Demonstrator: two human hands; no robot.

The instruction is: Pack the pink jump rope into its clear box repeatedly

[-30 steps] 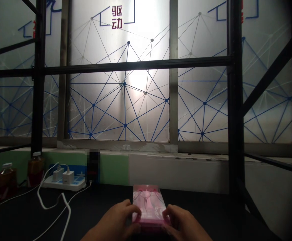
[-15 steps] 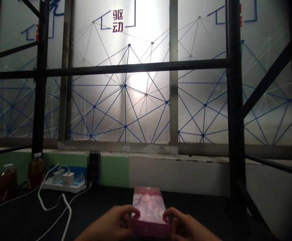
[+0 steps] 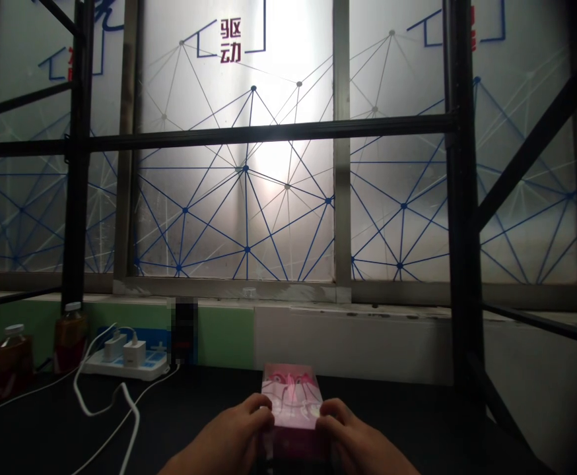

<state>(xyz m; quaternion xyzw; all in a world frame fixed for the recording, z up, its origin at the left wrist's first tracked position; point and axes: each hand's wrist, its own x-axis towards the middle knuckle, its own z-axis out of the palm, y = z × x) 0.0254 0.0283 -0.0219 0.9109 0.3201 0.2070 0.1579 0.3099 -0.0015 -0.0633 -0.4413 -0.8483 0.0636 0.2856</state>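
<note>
A pink box (image 3: 294, 402) with a glossy, see-through-looking top lies on the black table at the bottom centre, dark cord-like lines showing on it. My left hand (image 3: 236, 425) grips its left side near the front corner, thumb and fingers bent against the edge. On the opposite side my right hand (image 3: 355, 432) is closed on the right edge in the same way. The lower fingers of both hands are partly hidden by the box and the frame's bottom edge.
A white power strip (image 3: 125, 364) with plugged-in chargers and white cables stands at the left. Two bottles, one nearer (image 3: 11, 359) and one farther (image 3: 69, 340), stand beyond it. A black metal frame (image 3: 461, 264) rises in front of frosted windows (image 3: 239, 218).
The box's far end sits slightly higher in view. Both hands have shifted a little, and their fingers now rest further along the box's side edges.
</note>
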